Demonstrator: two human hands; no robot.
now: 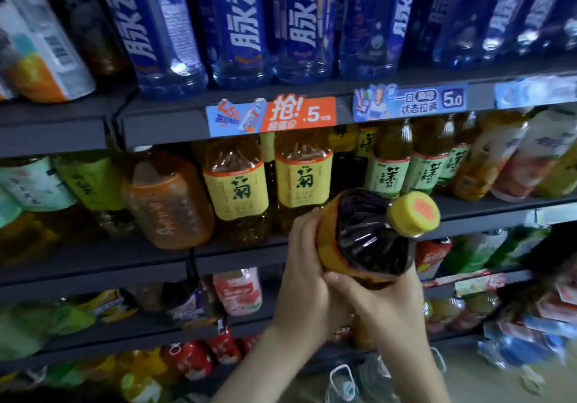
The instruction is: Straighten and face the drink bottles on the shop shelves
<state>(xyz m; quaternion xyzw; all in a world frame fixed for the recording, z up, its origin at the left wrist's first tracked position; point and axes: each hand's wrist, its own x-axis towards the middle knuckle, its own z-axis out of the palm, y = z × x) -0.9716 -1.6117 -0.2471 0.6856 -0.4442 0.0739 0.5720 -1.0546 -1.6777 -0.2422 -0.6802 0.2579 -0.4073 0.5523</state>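
Observation:
A tea bottle (pixel 371 234) with a yellow label and a yellow cap is out in front of the middle shelf, tilted with its cap toward me. My left hand (pixel 304 281) grips its left side and my right hand (pixel 379 302) grips its lower body from below. Behind it on the middle shelf (pixel 237 254) stand two matching yellow-label tea bottles (pixel 268 181), labels facing out. Right of them stand green-label tea bottles (pixel 406 168). An amber bottle (pixel 168 199) to the left leans and shows no front label.
The top shelf carries a row of blue drink bottles (pixel 237 28) above price tags (pixel 271 115). Lower shelves hold red, pink and green bottles (pixel 237 291). Orange and white bottles (pixel 512 159) lean at the right end of the middle shelf. Water jugs (pixel 343 384) sit on the floor.

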